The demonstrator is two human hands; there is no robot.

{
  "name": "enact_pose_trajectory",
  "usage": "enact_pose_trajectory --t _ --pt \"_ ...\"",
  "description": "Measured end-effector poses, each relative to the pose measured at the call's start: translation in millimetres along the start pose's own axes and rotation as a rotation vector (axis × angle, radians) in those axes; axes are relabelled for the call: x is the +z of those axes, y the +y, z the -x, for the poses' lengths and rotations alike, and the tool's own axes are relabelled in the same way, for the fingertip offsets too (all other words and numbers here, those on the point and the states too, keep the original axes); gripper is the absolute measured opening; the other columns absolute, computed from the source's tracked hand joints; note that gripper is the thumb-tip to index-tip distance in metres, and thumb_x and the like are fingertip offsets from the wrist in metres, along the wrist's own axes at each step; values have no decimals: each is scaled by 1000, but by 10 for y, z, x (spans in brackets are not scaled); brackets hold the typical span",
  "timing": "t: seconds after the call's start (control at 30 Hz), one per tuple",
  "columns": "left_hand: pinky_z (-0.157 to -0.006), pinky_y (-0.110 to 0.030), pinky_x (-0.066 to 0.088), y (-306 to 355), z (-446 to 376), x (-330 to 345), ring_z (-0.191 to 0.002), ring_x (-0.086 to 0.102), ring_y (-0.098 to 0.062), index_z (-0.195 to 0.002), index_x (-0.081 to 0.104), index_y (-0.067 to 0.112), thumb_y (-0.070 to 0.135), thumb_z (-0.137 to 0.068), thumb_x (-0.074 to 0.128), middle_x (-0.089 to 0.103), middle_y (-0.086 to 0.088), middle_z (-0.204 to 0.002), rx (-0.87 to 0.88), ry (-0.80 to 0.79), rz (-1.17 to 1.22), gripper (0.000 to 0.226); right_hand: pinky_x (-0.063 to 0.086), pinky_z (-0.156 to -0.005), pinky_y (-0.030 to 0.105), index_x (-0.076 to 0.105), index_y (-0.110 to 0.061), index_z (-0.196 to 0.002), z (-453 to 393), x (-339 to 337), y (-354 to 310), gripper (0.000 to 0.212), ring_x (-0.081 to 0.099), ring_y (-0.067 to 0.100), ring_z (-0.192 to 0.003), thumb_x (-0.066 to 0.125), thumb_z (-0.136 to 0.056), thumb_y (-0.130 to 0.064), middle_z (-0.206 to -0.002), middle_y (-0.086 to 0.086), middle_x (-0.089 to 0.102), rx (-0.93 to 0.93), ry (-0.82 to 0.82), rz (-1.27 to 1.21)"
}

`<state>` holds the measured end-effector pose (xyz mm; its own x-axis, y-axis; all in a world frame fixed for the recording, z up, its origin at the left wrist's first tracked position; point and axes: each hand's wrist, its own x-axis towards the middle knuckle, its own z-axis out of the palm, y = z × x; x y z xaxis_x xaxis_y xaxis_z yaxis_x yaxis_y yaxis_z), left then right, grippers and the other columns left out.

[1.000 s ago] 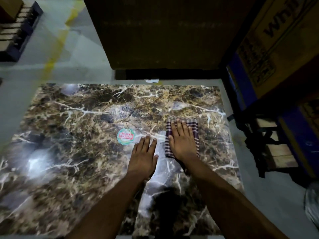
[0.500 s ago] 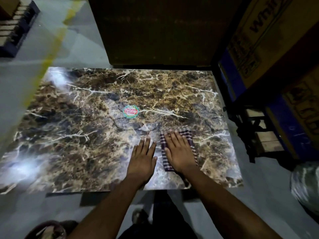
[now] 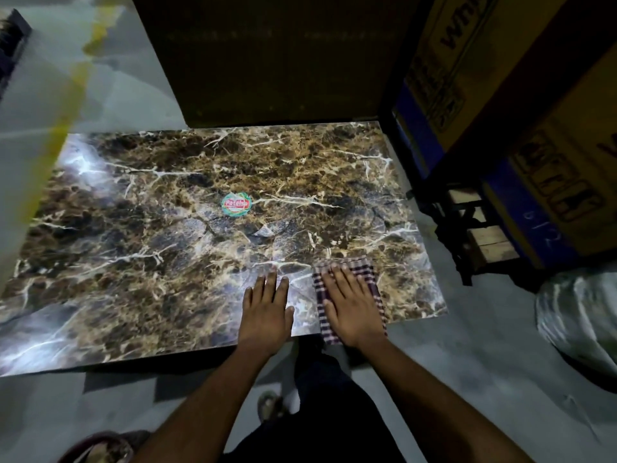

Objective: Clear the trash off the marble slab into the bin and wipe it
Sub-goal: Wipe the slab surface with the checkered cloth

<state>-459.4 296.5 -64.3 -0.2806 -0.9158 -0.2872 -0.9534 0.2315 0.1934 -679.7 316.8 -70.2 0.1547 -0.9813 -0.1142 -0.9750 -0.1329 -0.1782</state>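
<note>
Head view looks down on a brown marble slab (image 3: 167,235) veined in white, lying low over a grey floor (image 3: 467,355) in dim light. The right hand (image 3: 354,309) lies flat on a checked cloth (image 3: 365,267), its fingers (image 3: 340,279) straight and close together, pressing the cloth down near the slab's near right corner; the cloth's near end hangs just over the slab's front edge beneath the wrist. The left hand (image 3: 265,312) rests palm down on the bare stone just beside the cloth, not touching it, fingers straight and side by side with the thumb slightly apart. A round sticker (image 3: 235,204) in green and red sits on the slab's middle, well apart from both hands. Bright glare patches show on the far left corner and the near left edge of the stone. Beyond the slab's far edge stands a large dark box (image 3: 277,55). To the right are cardboard cartons (image 3: 521,105) with blue bands and printed lettering, set on a wooden pallet (image 3: 484,242). A pale plastic bag (image 3: 581,312) lies on the floor at the right edge. A foot (image 3: 268,404) shows below the slab's front edge, between the forearms.
</note>
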Motion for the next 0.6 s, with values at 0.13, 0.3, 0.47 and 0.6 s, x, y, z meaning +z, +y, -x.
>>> enact_pose_trajectory --t 0.13,0.3,0.47,0.6 --pt "-121 -54 19 78 -126 -4 -155 9 -36 -160 20 16 51 -101 27 12 -10 -169 48 -9 -4 68 5 -125 40 13 -25 -162 -76 -16 260 63 10 22 -156 24 -104 -46 -169 2 18 103 1 -19" --pt "-122 -54 12 207 -468 -95 -155 0 -36 -162 11 19 54 -102 24 1 -11 -169 44 -13 6 70 7 -126 43 10 -25 -163 -444 -99 484 63 5 21 -157 23 -104 -46 -170 2 12 146 -14 -34" --pt "-122 -53 9 335 -1068 -295 -155 -2 -35 -162 6 24 53 -104 29 -4 -10 -169 45 -14 -15 68 6 -126 43 7 -26 -163 -1068 -212 763 63 1 20 -157 23 -105 -45 -170 1 8 113 -12 -38" --pt "-122 -53 12 373 -1553 -449 -155 2 -36 -162 11 26 52 -105 31 0 -9 -170 38 5 1 66 10 -126 46 12 -24 -162 -1611 -289 912 63 6 22 -157 23 -104 -45 -169 3 14 109 4 -38"
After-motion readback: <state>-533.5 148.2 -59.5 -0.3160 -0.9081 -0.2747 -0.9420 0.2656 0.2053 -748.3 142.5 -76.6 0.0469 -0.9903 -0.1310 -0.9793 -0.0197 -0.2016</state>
